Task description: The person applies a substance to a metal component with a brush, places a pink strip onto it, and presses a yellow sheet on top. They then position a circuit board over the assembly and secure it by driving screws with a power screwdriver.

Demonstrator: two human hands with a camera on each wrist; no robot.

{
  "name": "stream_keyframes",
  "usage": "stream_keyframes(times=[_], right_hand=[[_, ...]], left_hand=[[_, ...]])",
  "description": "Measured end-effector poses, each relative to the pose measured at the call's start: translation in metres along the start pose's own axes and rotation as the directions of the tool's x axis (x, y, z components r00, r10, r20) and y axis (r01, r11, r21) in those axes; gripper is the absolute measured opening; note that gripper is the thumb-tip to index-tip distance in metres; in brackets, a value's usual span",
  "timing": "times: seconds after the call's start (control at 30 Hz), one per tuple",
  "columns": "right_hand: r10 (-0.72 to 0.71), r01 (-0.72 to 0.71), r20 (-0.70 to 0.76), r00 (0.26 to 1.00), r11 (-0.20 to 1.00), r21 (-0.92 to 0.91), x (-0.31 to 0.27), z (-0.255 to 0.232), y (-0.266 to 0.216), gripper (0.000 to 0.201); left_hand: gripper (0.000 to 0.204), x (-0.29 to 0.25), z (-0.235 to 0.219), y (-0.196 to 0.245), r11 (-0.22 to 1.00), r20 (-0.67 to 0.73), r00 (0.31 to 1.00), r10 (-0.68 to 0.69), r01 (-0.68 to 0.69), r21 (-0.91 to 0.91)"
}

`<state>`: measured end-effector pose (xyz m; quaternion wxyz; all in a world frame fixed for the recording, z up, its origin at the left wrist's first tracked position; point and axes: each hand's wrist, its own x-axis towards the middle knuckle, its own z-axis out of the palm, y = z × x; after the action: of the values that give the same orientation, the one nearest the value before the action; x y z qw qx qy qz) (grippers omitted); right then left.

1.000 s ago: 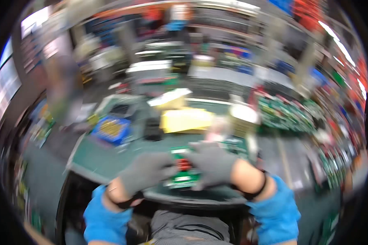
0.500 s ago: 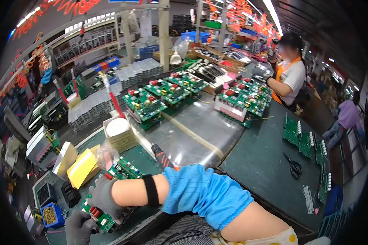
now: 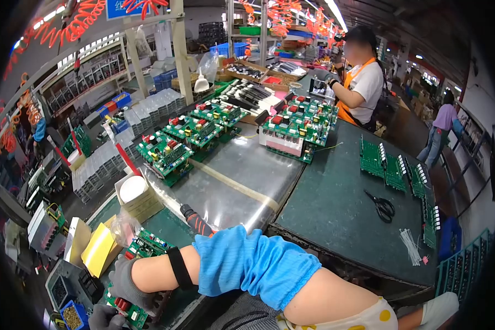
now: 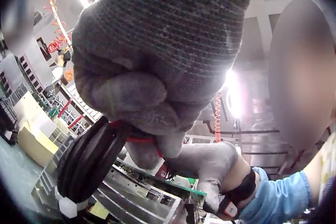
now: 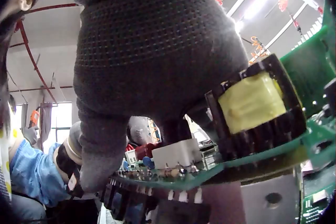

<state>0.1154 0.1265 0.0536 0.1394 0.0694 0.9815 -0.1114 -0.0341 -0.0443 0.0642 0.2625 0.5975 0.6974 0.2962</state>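
At the lower left of the head view lies a green circuit board [image 3: 132, 314] with red parts, mounted on metal. My right hand [image 3: 127, 283], in a grey glove, grips this board from above. In the right wrist view its thumb [image 5: 100, 169] comes down at the board's edge, beside a yellow-wrapped transformer [image 5: 252, 103]. My left hand [image 3: 105, 319], also gloved, is at the board's near left side. In the left wrist view its fingers [image 4: 131, 95] curl over a bundle of black cable [image 4: 89, 161] with a white plug and a red wire.
A second board [image 3: 148, 242] lies just beyond, beside yellow paper [image 3: 99, 248] and a boxed white roll [image 3: 133, 190]. A red-and-black handled tool [image 3: 197, 220] lies near my sleeve. Rightward are scissors [image 3: 380, 206], white ties [image 3: 410, 247] and several boards. A person [image 3: 363, 88] works at the back.
The head view has swung right, so the hands and board now sit at its lower left. My right hand stays on the board, and my left hand stays beside it.
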Motion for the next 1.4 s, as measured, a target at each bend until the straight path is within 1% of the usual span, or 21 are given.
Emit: stream_keyframes(times=[0.17, 0.23, 0.33, 0.53, 0.63, 0.7, 0.73, 0.77, 0.8, 0.83, 0.9, 0.93, 0.97, 1.0, 1.03, 1.07, 1.1, 1.13, 1.23, 1.33, 1.4], right_hand=[[-0.002, 0.004, 0.023, 1.000, 0.999, -0.051, 0.006, 0.002, 0.003, 0.106], [-0.010, 0.011, 0.034, 0.999, 0.999, -0.037, 0.008, 0.001, 0.003, 0.106], [-0.007, 0.007, -0.002, 1.000, 1.000, -0.014, 0.002, 0.001, 0.002, 0.105], [-0.001, 0.000, -0.007, 1.000, 1.000, -0.028, 0.001, 0.001, 0.000, 0.100], [-0.016, 0.017, 0.023, 1.000, 0.999, -0.048, 0.000, -0.001, 0.000, 0.104], [-0.007, 0.006, -0.012, 1.000, 0.997, -0.076, 0.017, 0.009, 0.006, 0.098], [-0.018, 0.016, -0.024, 1.000, 0.996, -0.086, 0.005, -0.002, -0.003, 0.095], [0.047, -0.052, -0.058, 0.997, 0.995, -0.085, -0.006, -0.005, -0.006, 0.077], [0.059, -0.062, -0.026, 0.998, 0.993, -0.100, -0.008, -0.008, -0.006, 0.064], [0.009, -0.007, 0.018, 1.000, 0.990, -0.142, -0.002, -0.001, 0.000, 0.064], [0.067, -0.066, 0.002, 0.998, 0.995, -0.068, -0.010, -0.011, 0.001, 0.060], [0.035, -0.035, 0.017, 0.999, 0.999, 0.002, -0.014, -0.013, 0.005, 0.068], [0.039, -0.037, 0.085, 0.996, 0.999, -0.026, -0.016, -0.020, 0.000, 0.076], [0.089, -0.085, 0.133, 0.987, 0.996, -0.037, -0.013, -0.021, -0.002, 0.085], [0.048, -0.048, 0.044, 0.998, 0.999, -0.010, -0.014, -0.011, -0.001, 0.088], [0.049, -0.050, -0.046, 0.998, 0.999, -0.002, -0.015, -0.007, -0.001, 0.091], [0.037, -0.037, -0.076, 0.996, 0.999, 0.003, -0.020, -0.004, -0.002, 0.093], [0.038, -0.037, -0.094, 0.995, 0.999, 0.012, -0.023, -0.002, -0.003, 0.095], [0.042, -0.039, -0.108, 0.993, 0.999, 0.028, -0.021, -0.001, -0.003, 0.098], [0.047, -0.044, -0.080, 0.996, 0.998, 0.047, -0.017, -0.004, -0.002, 0.099], [0.026, -0.023, -0.091, 0.995, 0.999, 0.030, -0.017, -0.001, -0.002, 0.099]], left_hand=[[0.015, 0.001, 0.002, -0.001, 1.000, -0.008, 1.000, -0.009, 0.009, -0.021], [0.016, -0.001, 0.002, 0.005, 0.998, -0.001, 0.998, -0.060, 0.060, -0.030], [0.017, -0.003, 0.006, 0.002, 0.998, -0.063, 0.998, -0.003, -0.001, -0.063], [0.018, 0.000, 0.003, -0.009, 0.995, -0.009, 0.997, 0.075, -0.074, 0.070], [0.018, 0.001, 0.000, -0.002, 0.995, 0.033, 0.999, 0.014, -0.017, 0.093], [0.019, 0.005, 0.000, -0.008, 0.991, 0.050, 0.997, 0.064, -0.069, 0.112], [0.020, 0.005, -0.002, -0.014, 0.990, 0.056, 0.996, 0.073, -0.079, 0.120], [0.016, 0.013, 0.006, -0.030, 0.999, -0.015, 0.999, 0.037, -0.036, 0.026], [0.018, 0.017, 0.017, -0.028, 0.998, -0.092, 0.995, -0.042, 0.038, -0.053], [0.025, 0.014, 0.013, -0.029, 0.993, -0.092, 0.994, -0.064, 0.072, 0.090], [0.022, 0.017, 0.018, -0.003, 0.987, -0.125, 0.985, -0.116, 0.128, 0.092], [0.020, 0.018, 0.015, -0.004, 0.986, -0.071, 0.992, -0.108, 0.116, 0.121], [0.018, 0.017, 0.014, -0.007, 0.996, -0.043, 0.995, -0.088, 0.090, 0.027], [0.017, 0.019, 0.012, -0.017, 0.990, -0.031, 0.997, 0.071, -0.067, 0.121], [0.018, 0.019, 0.006, -0.014, 0.997, 0.043, 0.998, -0.044, 0.041, 0.065], [0.019, 0.016, 0.004, -0.012, 0.998, 0.021, 0.999, -0.041, 0.040, 0.052], [0.019, 0.016, 0.006, -0.007, 0.995, 0.013, 1.000, -0.008, 0.006, 0.098], [0.019, 0.017, 0.005, -0.007, 0.991, 0.019, 0.999, 0.031, -0.033, 0.131], [0.018, 0.024, -0.004, -0.006, 0.983, 0.110, 0.993, -0.034, 0.013, 0.183], [0.019, 0.035, -0.009, 0.000, 0.935, 0.176, 0.969, -0.173, 0.106, 0.337], [0.018, 0.018, 0.006, -0.005, 0.926, 0.027, 1.000, -0.016, 0.004, 0.376]])
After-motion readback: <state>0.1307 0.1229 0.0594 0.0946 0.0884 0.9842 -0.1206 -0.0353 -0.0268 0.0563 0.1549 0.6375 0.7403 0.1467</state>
